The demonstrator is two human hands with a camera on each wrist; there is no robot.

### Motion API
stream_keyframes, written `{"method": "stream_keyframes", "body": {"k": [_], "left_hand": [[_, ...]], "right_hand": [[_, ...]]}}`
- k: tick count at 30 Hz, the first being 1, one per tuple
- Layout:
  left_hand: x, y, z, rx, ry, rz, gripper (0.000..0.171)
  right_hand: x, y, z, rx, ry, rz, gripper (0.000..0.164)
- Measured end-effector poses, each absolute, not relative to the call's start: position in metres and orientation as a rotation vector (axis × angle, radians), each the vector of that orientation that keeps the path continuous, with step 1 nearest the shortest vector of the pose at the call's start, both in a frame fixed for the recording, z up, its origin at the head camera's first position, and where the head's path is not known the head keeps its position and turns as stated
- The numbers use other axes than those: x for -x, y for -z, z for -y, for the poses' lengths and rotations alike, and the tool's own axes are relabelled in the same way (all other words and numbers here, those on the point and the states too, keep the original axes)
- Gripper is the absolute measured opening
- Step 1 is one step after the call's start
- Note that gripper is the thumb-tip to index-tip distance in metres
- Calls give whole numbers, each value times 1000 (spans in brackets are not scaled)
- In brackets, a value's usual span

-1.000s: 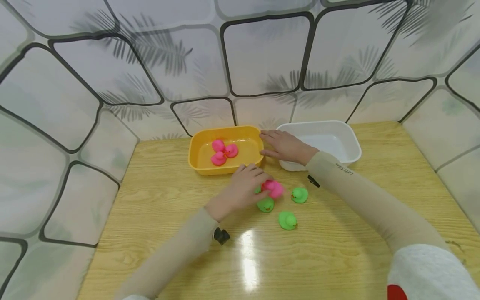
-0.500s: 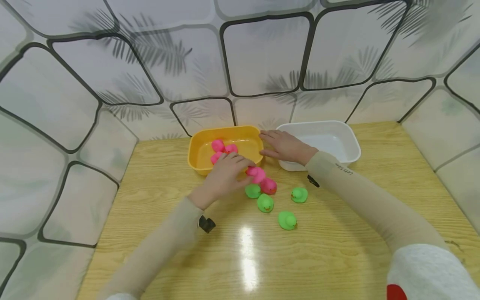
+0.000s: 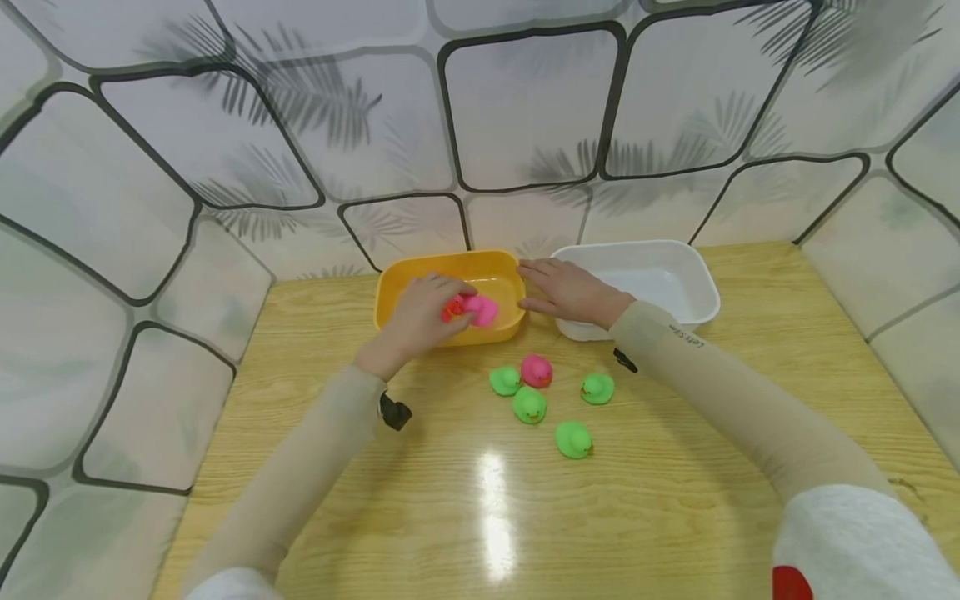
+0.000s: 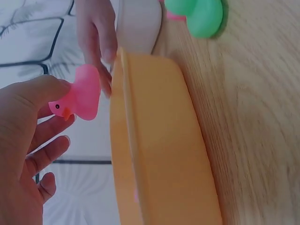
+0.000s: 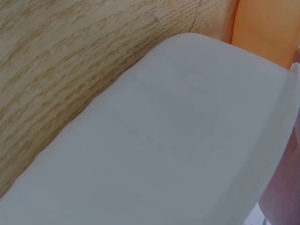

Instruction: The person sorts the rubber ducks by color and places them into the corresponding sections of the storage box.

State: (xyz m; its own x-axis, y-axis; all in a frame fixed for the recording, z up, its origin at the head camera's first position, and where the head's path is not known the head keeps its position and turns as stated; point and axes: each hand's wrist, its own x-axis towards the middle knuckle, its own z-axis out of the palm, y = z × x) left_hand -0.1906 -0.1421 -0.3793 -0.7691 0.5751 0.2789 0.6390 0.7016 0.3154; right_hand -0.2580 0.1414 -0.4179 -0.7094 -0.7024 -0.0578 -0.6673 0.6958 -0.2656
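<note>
Pinched by the head in the left hand (image 3: 422, 313) above the yellow tub (image 3: 504, 283), the pink duck (image 4: 87, 93) looks light, soft and rather slick, so a gentle squeeze there should hold it, while the right hand (image 3: 570, 292), fingers straight, rests at the tub's rim.

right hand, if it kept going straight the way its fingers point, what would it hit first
Most likely the near end of the yellow tub: the right hand's fingertips are at its rim, perhaps touching; depth is unclear.
</note>
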Motion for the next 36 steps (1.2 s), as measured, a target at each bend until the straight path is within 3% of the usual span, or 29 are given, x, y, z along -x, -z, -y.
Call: {"method": "stream_keyframes", "body": {"k": [16,36], "left_hand": [[203,405,166,848,687,2840,30],[170,415,130,1184,664,2651,26]], "right_hand": [[258,418,-139,1114,351,-2747,73],[257,418,-141,1130,349,-2762,71]]}}
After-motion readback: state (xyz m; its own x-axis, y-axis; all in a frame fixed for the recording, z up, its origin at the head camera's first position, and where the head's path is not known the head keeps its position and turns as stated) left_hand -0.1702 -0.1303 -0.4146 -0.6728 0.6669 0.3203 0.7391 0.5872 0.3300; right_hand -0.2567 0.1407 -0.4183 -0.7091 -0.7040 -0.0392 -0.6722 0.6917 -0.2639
